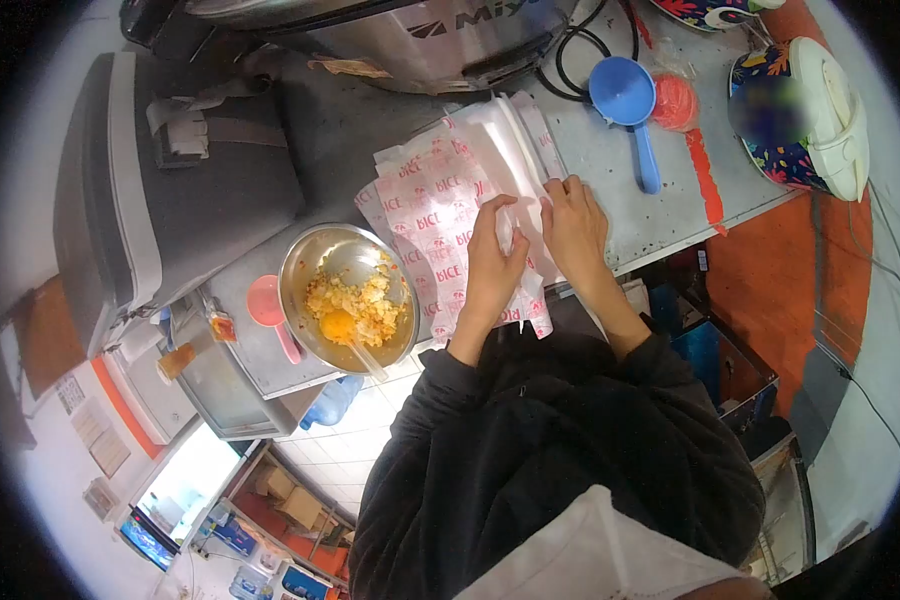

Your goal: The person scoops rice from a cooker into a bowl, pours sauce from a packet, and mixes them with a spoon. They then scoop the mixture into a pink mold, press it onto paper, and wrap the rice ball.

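**Both hands on the printed wrappers**

Nearest the body, the left hand (492, 262) pinches a corner of a white sheet between curled fingers (503, 215), lifting it off the stack of printed wrappers (440, 215). Just beside it, the right hand (574, 225) lies on the same stack with fingers nearly flat and close together, pressing the paper down. The stack sits at the near edge of the grey surface (610, 160); its long axis runs from that edge away toward the far side, tilted slightly to the person's right, and the red lettering follows that slant.

To the left of the stack stands a metal bowl (348, 297) holding yellow food and a raw yolk, with a pink scoop (270, 310) just beside it. Farther off lies a blue ladle (630, 110), its handle pointing back toward the person. At the far edge sits a large steel cooker (410, 35).
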Demonstrator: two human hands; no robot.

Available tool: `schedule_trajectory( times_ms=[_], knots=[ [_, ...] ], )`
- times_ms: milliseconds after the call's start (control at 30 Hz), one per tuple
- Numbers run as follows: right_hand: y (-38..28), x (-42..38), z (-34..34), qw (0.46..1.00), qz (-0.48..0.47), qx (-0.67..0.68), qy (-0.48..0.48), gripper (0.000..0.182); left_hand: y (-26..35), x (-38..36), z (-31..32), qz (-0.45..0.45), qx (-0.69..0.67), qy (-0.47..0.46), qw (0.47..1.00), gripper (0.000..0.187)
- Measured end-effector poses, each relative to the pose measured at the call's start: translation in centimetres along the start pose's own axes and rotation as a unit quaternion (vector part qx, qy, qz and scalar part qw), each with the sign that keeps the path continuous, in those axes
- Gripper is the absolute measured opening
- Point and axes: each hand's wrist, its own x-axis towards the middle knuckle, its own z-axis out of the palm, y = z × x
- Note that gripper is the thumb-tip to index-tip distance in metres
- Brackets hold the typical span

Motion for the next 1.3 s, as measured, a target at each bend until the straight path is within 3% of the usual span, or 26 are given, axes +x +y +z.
schedule_trajectory(
  times_ms=[100, 233, 300, 433, 533, 600, 633, 700, 733, 800, 833, 900, 933, 967, 1033, 1100, 1133, 1167, 1200, 1233, 1300],
  knots=[
    [-0.5, -0.2, -0.4, 0.997, -0.041, -0.067, 0.012, 0.024, -0.2, -0.4, -0.2, -0.001, -0.006, 0.015, 1.0, 0.036],
    [-1.5, -0.1, -0.1, 0.999, -0.041, -0.018, -0.001, 0.022, -1.5, -1.1, -0.2, -0.067, -0.057, 0.006, 0.996, 0.038],
    [-1.2, 0.6, 1.2, 0.999, 0.002, -0.029, 0.014, 0.019, -1.3, -1.4, -0.4, -0.06, -0.042, 0.016, 0.997, 0.038],
    [-0.4, 1.6, 1.1, 0.999, -0.02, -0.025, 0.012, 0.021, -1.2, -1.6, -0.7, -0.059, -0.046, 0.036, 0.997, 0.038],
    [-1.3, 0.6, -2.1, 0.995, -0.086, 0.053, -0.023, 0.019, -0.9, -1.5, -0.9, -0.039, -0.005, 0.048, 0.998, 0.037],
    [-1.4, 0.1, -4.0, 0.98, -0.004, 0.195, -0.049, 0.018, -0.9, -1.4, -1.0, -0.007, -0.005, 0.037, 0.999, 0.035],
    [-0.7, -0.1, -4.7, 0.98, -0.009, 0.192, -0.05, 0.018, -0.6, -1.3, -1.1, -0.006, -0.008, 0.041, 0.999, 0.035],
    [1.3, -0.6, -6.5, 0.975, -0.071, 0.17, 0.121, 0.026, 0.4, -1.0, -1.3, 0.01, 0.006, 0.021, 1.0, 0.035],
    [-0.1, -0.4, -11.2, 0.961, 0.135, 0.234, -0.06, 0.04, 0.0, -0.7, -0.9, 0.011, 0.003, 0.026, 1.0, 0.035],
    [0.6, -1.5, -14.1, 0.967, 0.118, 0.207, 0.087, 0.035, -1.1, 0.4, 0.8, 0.107, 0.076, 0.027, 0.991, 0.039],
    [1.5, -2.1, -15.3, 0.955, 0.086, 0.233, 0.165, 0.027, -0.9, 1.1, 1.5, 0.105, 0.073, 0.035, 0.991, 0.039],
    [3.6, -3.2, -18.9, 0.957, 0.144, 0.22, 0.123, 0.046, 0.1, 2.1, 2.2, -0.022, 0.12, -0.1, 0.987, 0.047],
    [4.6, -3.8, -20.0, 0.946, 0.13, 0.266, 0.132, 0.045, 1.7, 2.2, 1.3, -0.076, 0.125, -0.175, 0.974, 0.06],
    [5.7, -4.3, -21.0, 0.933, 0.115, 0.311, 0.141, 0.045, 2.1, 2.0, 1.0, -0.076, 0.122, -0.167, 0.975, 0.06],
    [6.5, -4.7, -22.3, 0.909, 0.108, 0.378, 0.135, 0.045, 3.1, 1.2, 0.4, 0.035, 0.164, -0.048, 0.985, 0.073],
    [6.8, -4.7, -22.5, 0.891, 0.115, 0.422, 0.119, 0.044, 3.3, 0.6, -0.7, 0.063, 0.148, -0.064, 0.985, 0.081],
    [6.9, -4.6, -22.3, 0.883, 0.12, 0.441, 0.109, 0.044, 3.1, 0.4, -0.8, 0.086, -0.045, -0.124, 0.988, 0.082],
    [6.9, -4.5, -22.0, 0.874, 0.128, 0.459, 0.095, 0.044, 3.1, 0.2, -0.9, 0.107, -0.236, -0.178, 0.949, 0.083],
    [6.8, -4.3, -21.6, 0.866, 0.135, 0.476, 0.079, 0.043, 3.5, -0.2, -0.9, 0.115, -0.272, -0.131, 0.946, 0.067],
    [6.7, -4.0, -21.0, 0.856, 0.143, 0.492, 0.064, 0.043, 3.5, -0.2, -1.6, 0.118, -0.269, -0.126, 0.947, 0.067],
    [6.5, -3.6, -19.6, 0.84, 0.162, 0.517, 0.031, 0.042, 3.5, -0.6, -3.5, 0.113, -0.282, -0.117, 0.946, 0.043]
  ],
)
